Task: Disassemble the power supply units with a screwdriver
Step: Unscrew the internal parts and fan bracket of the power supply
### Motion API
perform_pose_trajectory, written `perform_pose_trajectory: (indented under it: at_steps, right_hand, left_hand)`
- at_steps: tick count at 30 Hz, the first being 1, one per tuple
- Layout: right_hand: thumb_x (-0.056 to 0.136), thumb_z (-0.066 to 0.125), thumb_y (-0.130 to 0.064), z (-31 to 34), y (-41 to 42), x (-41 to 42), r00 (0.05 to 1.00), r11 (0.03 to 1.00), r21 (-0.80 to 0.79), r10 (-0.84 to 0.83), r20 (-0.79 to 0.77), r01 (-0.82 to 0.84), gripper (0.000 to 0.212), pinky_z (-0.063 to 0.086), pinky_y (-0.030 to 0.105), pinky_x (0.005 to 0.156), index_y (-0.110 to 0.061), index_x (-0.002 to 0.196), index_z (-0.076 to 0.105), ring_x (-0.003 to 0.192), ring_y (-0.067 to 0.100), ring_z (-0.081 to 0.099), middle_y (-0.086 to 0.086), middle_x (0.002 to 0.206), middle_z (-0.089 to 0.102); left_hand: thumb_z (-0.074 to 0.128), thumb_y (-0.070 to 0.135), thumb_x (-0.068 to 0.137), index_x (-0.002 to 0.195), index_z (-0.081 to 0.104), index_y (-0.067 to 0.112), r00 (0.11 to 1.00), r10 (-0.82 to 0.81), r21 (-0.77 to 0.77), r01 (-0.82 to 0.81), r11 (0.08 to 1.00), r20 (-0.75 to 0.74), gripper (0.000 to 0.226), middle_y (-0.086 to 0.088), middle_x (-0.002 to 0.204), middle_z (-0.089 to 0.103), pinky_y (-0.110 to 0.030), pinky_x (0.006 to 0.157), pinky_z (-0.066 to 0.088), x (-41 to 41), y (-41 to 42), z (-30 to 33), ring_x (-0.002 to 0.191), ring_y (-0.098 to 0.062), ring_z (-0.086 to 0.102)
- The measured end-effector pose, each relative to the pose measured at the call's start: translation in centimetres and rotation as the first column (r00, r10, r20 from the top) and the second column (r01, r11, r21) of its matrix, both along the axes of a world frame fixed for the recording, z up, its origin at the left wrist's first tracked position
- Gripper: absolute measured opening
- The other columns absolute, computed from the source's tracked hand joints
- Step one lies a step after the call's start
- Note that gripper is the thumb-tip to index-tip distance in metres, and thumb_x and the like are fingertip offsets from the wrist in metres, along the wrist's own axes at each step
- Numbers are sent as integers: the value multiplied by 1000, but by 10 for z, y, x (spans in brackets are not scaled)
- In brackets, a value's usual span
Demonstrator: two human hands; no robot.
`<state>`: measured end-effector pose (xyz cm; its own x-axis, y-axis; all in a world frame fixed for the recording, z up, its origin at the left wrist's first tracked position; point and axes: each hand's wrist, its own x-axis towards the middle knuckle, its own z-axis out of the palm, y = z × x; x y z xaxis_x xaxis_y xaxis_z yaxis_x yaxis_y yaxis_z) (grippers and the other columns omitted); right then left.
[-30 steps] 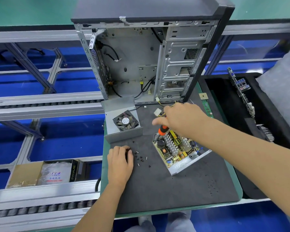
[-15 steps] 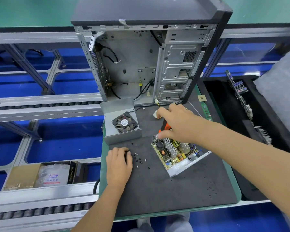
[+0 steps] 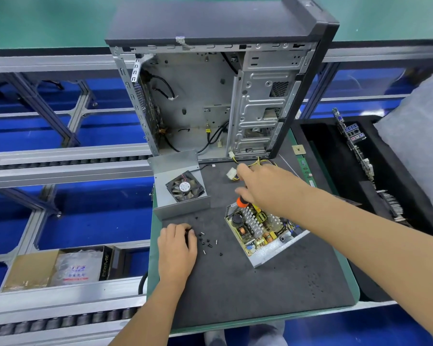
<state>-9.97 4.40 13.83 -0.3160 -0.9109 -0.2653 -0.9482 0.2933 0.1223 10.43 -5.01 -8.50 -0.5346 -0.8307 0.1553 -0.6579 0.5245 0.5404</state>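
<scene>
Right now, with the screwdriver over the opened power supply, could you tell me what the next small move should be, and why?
Probably lower the screwdriver tip onto a board screw at the far left corner of the power supply. The right hand grips the orange handle just above that corner, the cover with its fan is already off, and the left hand rests beside the loose screws.

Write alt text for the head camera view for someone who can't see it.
A right hand holds an orange-handled screwdriver over an opened power supply on a dark mat, while the left hand rests beside loose screws. Behind them sit a cover with a fan and an empty computer case.
</scene>
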Motion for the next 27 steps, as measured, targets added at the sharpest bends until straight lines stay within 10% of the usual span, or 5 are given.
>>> perform_pose_trajectory:
  at_steps: [5, 10, 15, 20, 27]
  right_hand:
    - [90, 65, -36, 0, -4, 1, 915, 988, -14, -137, 380, 154, 41, 41, 40, 84, -20, 119, 42, 104, 30, 45, 4, 111, 45]
    - [103, 46, -31, 7, -5, 5, 998, 989, 135, -67, -2, 66, 37, 37, 38, 60, -30, 139, 35, 88, 35, 50, 10, 106, 47]
    - [95, 58, -41, 8, -5, 1, 918, 983, 126, -173, 356, 136, 46, 47, 44, 82, -20, 130, 36, 103, 32, 51, 8, 113, 50]
    - [104, 39, -39, 5, -3, 3, 992, 984, 137, -118, 43, 111, 34, 40, 40, 62, -18, 131, 40, 81, 33, 50, 8, 94, 51]
    - [89, 69, -32, -3, -1, -2, 920, 977, 67, -215, 327, 205, 42, 49, 44, 86, -16, 118, 44, 105, 31, 52, 5, 113, 47]
  left_hand:
    - [66, 16, 92, 96, 67, 14, 1000, 0, 5, 0, 1000, 9, 5, -3, 93, 60, -40, 77, 43, 0, 0, 2, 85, -24, 49]
    - [66, 17, 92, 96, 67, 15, 1000, 0, 4, -1, 1000, 19, 5, -2, 94, 60, -39, 77, 42, 0, 0, 3, 85, -22, 49]
    - [65, 18, 93, 97, 67, 15, 1000, -1, 9, 0, 1000, 22, 5, -2, 94, 60, -38, 77, 42, -1, 0, 4, 85, -22, 48]
    - [65, 18, 93, 97, 67, 15, 1000, -2, 4, 2, 1000, 21, 6, -1, 94, 60, -38, 77, 42, 0, 0, 3, 85, -21, 48]
    - [67, 17, 92, 96, 67, 16, 1000, 2, -9, -2, 1000, 10, 4, -1, 92, 60, -39, 75, 44, 0, 0, 2, 83, -21, 48]
